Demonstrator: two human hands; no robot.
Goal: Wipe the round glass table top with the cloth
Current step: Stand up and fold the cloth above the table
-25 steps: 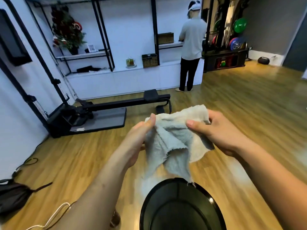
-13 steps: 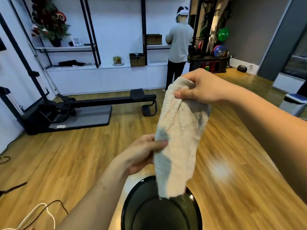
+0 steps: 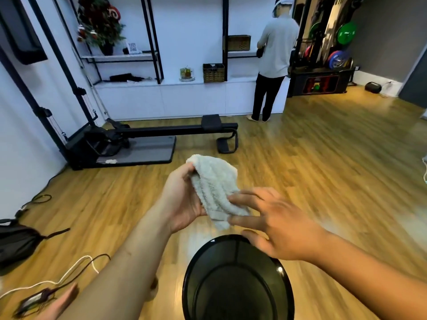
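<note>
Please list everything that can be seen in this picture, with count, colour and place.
cloth: 1, off-white, bunched in the left hand, above the table
table: 1, black round glass, bottom centre
rowing machine: 1, black, floor, left
baskets: 2, brown, shelves
plant: 1, green and red, upper shelf
bag: 1, black, floor, far left
cables: white and black, floor, lower left
bystander: 1, grey top, at the shelves
left hand: grips the cloth
right hand: open, fingers touching the cloth

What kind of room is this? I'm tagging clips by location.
Probably a home gym or small fitness studio: a rowing machine lies on the wooden floor, coloured weight plates sit in a rack at the back, and white shelving lines the wall.
</note>
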